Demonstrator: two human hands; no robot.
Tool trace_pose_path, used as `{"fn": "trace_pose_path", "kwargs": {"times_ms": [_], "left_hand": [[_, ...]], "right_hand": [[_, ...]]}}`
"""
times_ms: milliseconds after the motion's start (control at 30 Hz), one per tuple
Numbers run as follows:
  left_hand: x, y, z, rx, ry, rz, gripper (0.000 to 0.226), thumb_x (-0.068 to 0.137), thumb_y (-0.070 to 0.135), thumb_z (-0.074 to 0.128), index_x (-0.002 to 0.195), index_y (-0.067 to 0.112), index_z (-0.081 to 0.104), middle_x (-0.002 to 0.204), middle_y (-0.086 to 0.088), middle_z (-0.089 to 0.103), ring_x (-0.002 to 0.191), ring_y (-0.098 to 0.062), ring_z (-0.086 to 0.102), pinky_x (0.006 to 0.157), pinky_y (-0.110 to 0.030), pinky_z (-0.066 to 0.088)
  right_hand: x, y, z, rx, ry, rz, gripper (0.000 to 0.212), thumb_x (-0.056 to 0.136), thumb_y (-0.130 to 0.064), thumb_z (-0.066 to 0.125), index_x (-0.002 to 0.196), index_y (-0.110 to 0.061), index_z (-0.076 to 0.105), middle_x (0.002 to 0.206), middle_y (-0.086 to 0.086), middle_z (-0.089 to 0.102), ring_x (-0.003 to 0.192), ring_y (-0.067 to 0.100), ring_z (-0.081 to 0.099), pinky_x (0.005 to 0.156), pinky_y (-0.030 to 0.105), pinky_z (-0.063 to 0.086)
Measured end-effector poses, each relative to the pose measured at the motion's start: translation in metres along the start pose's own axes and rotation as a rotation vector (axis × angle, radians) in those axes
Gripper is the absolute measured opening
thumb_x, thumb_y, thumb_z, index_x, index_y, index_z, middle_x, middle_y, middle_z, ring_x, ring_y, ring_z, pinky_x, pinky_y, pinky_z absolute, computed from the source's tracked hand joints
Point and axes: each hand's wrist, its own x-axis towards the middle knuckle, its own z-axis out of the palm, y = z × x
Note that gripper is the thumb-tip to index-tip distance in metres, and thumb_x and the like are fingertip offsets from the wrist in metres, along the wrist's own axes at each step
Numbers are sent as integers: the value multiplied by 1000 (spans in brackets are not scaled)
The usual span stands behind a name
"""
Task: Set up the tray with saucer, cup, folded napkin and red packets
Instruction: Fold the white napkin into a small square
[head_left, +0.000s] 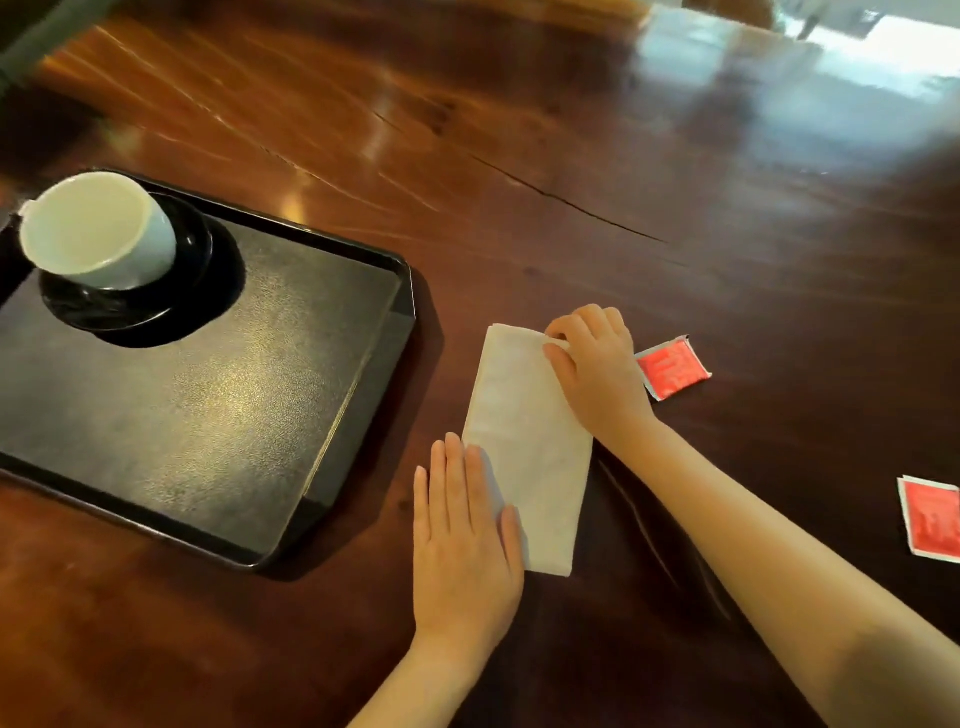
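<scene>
A black tray (218, 415) lies at the left, with a white cup (98, 231) standing on a black saucer (156, 317) in its far left corner. Right of the tray, a white napkin (530, 447) folded into a long strip lies on the wooden table. My left hand (465, 540) presses flat with straight fingers on the napkin's near left edge. My right hand (597, 369) pinches the napkin's far right corner with curled fingers. One red packet (672, 368) lies just right of my right hand, and another red packet (932, 519) sits at the right edge of the view.
The dark polished wooden table (571, 182) stretches far back, with a long crack running across its middle. Bright window light reflects at the far right.
</scene>
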Motion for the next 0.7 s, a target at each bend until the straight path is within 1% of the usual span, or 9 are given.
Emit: {"fn": "trace_pose_path", "kwargs": {"times_ms": [167,300,367,433,467,533,600,633,700], "left_hand": [[-1,-2,7,38,40,-11,57,94,27,32,143,0,27,150,-20,31,141,-30,25,115,-46,24],[-1,0,4,73,67,-4,54,93,24,34,141,-3,32,147,-22,36,138,-33,31,111,-51,27],[-2,0,0,83,94,2,54,94,25,33,140,-3,33,147,-23,34,138,-34,30,112,-51,27],[-6,2,-4,53,129,9,57,95,31,30,142,-2,29,149,-23,30,140,-35,26,116,-49,20],[-8,5,-5,37,136,15,59,96,35,27,143,-2,25,150,-23,28,141,-35,23,116,-46,16],[-14,11,-4,55,95,16,64,96,40,23,143,-4,24,150,-25,26,140,-37,23,114,-45,14],[-22,15,0,80,16,0,68,94,43,25,140,-7,29,149,-26,26,138,-39,28,111,-47,16],[-23,14,2,84,4,-9,69,93,43,26,139,-7,30,148,-26,25,137,-39,28,111,-47,17],[-23,12,6,101,4,-28,69,92,43,29,139,-7,29,149,-27,24,138,-39,26,111,-48,18]], "right_hand": [[1,5,13,22,108,-5,14,91,-14,54,89,-5,63,92,14,62,86,29,51,77,30,34],[12,5,5,-56,-13,-87,19,93,-20,52,91,-4,62,94,13,61,87,28,49,77,28,32],[15,3,-3,-64,-80,-88,22,95,-23,48,99,-6,61,102,11,59,95,25,48,83,26,31],[9,-4,-14,-2,-57,-99,29,96,-25,42,114,-8,58,116,10,59,109,24,49,96,31,35],[3,-10,-18,39,-52,-162,34,97,-26,39,121,-10,55,125,9,57,119,24,48,103,34,34],[-11,-21,-21,46,-216,-384,43,97,-28,33,137,-15,41,145,3,43,138,19,30,115,35,17],[-30,-30,-11,-69,-482,-598,49,98,-33,27,146,-20,23,156,-2,19,144,11,1,117,34,-1],[-38,-31,-5,-141,-560,-653,51,99,-36,24,147,-22,16,157,-3,11,142,9,-8,117,35,-5],[-41,-26,6,-234,-597,-680,53,99,-40,19,148,-24,8,158,-5,2,142,9,-14,118,37,-8]]}}
